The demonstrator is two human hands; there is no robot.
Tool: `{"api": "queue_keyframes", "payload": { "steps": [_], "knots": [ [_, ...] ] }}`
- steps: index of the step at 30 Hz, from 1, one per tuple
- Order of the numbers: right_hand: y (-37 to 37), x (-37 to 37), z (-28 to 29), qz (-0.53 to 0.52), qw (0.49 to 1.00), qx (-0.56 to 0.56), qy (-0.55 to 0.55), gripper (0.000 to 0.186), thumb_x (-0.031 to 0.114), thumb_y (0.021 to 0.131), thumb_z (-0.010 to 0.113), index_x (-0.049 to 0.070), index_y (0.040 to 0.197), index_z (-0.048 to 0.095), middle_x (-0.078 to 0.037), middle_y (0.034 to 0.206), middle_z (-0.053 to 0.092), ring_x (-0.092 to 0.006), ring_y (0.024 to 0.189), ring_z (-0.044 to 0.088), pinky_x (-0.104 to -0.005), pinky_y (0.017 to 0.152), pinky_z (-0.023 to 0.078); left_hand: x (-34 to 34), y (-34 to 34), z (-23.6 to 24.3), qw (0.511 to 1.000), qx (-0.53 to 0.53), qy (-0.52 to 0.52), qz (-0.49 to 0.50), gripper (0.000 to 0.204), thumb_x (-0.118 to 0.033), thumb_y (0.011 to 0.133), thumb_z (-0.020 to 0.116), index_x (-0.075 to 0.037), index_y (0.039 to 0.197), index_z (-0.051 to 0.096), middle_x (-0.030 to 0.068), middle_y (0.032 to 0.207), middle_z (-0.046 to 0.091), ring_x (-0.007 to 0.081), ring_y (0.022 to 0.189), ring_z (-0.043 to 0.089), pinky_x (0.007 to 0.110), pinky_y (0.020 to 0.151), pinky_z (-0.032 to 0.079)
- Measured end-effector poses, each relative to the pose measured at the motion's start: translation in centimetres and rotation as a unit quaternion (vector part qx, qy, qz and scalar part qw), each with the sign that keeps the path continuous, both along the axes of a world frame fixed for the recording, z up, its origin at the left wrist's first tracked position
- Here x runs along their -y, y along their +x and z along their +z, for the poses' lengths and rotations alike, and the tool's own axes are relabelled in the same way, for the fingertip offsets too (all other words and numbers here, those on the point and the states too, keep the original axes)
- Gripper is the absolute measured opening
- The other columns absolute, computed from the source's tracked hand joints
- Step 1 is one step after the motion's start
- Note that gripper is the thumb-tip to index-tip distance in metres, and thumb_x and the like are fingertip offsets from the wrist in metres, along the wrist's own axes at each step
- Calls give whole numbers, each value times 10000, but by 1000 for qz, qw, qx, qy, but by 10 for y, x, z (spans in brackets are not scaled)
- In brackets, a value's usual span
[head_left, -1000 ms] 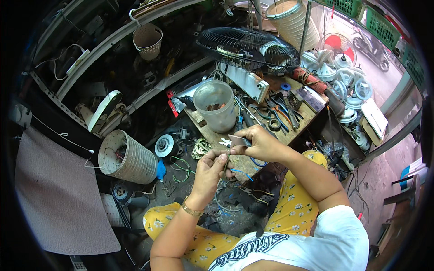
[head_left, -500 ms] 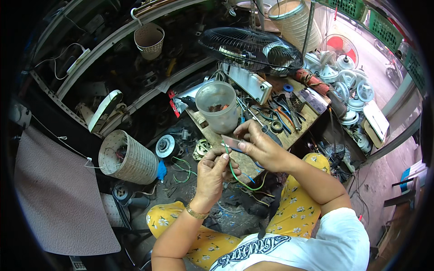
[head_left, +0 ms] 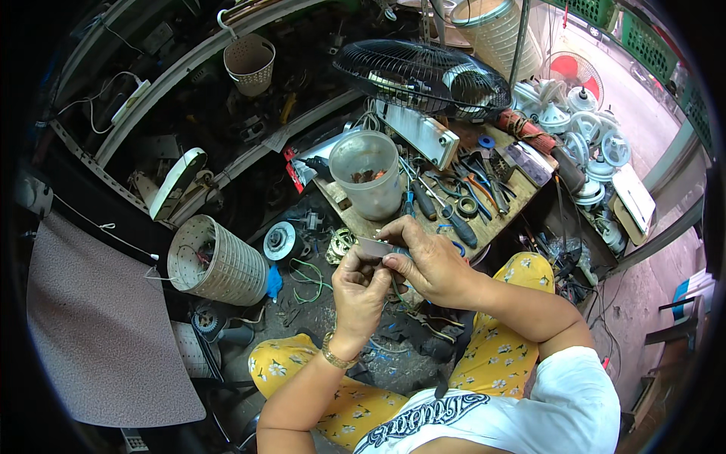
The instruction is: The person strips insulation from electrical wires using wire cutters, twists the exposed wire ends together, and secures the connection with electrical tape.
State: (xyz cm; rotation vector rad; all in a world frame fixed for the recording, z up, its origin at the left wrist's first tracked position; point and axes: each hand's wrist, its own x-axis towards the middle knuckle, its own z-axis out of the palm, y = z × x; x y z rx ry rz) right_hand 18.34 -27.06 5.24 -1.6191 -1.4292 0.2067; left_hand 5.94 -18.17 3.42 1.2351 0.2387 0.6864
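Observation:
My right hand (head_left: 432, 265) grips a knife with a short, broad, flat metal blade (head_left: 375, 247), which points left over the fingers of my left hand. My left hand (head_left: 358, 296), with a bracelet at its wrist, is closed in a pinch right against the blade. Between the two hands the green wire (head_left: 396, 287) shows only as a short piece; the fingers hide the rest. A blue loop of wire (head_left: 459, 247) sticks out beyond my right hand. Both hands are raised above my lap, just in front of the low wooden bench (head_left: 495, 221).
A translucent plastic bucket (head_left: 366, 181) with scraps stands on the bench. Right of it lie pliers (head_left: 481, 189), screwdrivers (head_left: 463, 227) and a tape roll (head_left: 467, 206). Behind is a black fan guard (head_left: 423, 76). A woven basket (head_left: 219, 261) and loose green wire (head_left: 306, 281) are left on the floor.
My hands have come closer together and the blade now lies over the left fingers. Most of the green wire has gone out of sight behind the hands. The view has shifted slightly.

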Motion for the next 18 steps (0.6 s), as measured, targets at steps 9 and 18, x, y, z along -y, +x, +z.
{"api": "queue_keyframes", "payload": {
  "steps": [9, 18],
  "knots": [
    [-1, 0, 0, 33, 999, -24, 24, 275, 196, 914, 568, 71, 1132, 456, -190, 915, 612, -362, 847, 635, -414, 662, 494, -2, 2, -7, 996, 42, 23, 74, 60, -3, 917, 560, 9, 974, 575, 42, 949, 633, 84, 869, 585, 246, 781, 491],
    [-4, 0, -2, 106, 978, -176, 18, 275, 213, 964, 517, 35, 1142, 405, -77, 918, 526, -170, 923, 549, -339, 811, 458, -8, 6, -13, 974, 52, 163, 149, 51, 11, 875, 613, -19, 886, 574, 11, 856, 607, 68, 789, 560, 213, 679, 473]
  ]
}}
